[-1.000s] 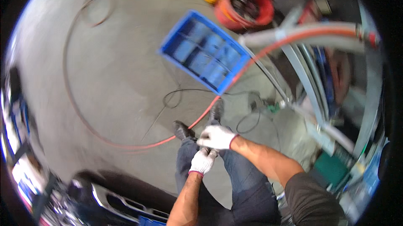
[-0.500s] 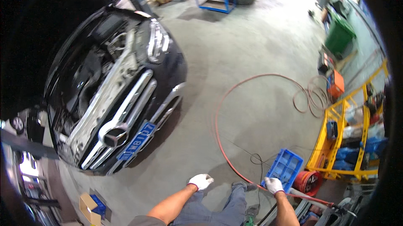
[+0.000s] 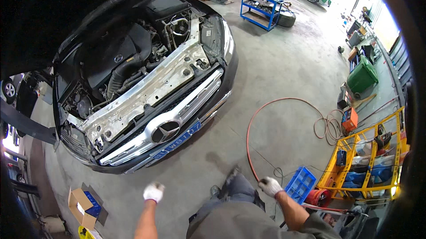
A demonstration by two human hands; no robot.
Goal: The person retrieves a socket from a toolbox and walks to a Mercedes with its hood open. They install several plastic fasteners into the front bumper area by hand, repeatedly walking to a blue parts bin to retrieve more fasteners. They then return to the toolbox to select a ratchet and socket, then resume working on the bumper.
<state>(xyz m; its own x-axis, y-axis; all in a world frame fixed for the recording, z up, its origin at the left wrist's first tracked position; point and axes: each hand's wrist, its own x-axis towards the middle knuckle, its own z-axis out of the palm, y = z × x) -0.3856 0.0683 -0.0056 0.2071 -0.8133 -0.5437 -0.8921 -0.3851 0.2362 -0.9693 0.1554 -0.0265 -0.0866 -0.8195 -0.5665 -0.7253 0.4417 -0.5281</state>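
Note:
My left hand (image 3: 154,192), in a white glove, hangs below the car's front, right of an open cardboard box (image 3: 78,208); its fingers are curled, their contents unclear. My gloved right hand (image 3: 269,186) also has curled fingers, with any held item hidden. It is nearest a red air hose (image 3: 250,159) looped on the floor and a blue compartment crate (image 3: 301,185), beside a red bucket (image 3: 320,197). A dark car (image 3: 228,70) stands ahead, bonnet raised, exposing the engine bay (image 3: 116,66) and chrome grille (image 3: 124,152). My legs and shoes show between my hands.
A yellow frame (image 3: 337,174) with items lies at the right, near an orange box (image 3: 350,119) and a green bin (image 3: 361,75). A blue tool cart (image 3: 257,21) and tyre (image 3: 286,19) stand behind. A grey lift arm (image 3: 26,123) reaches in from the left.
My view has swung up from my feet to the car. My hands, together a second ago, have moved apart to either side of my body.

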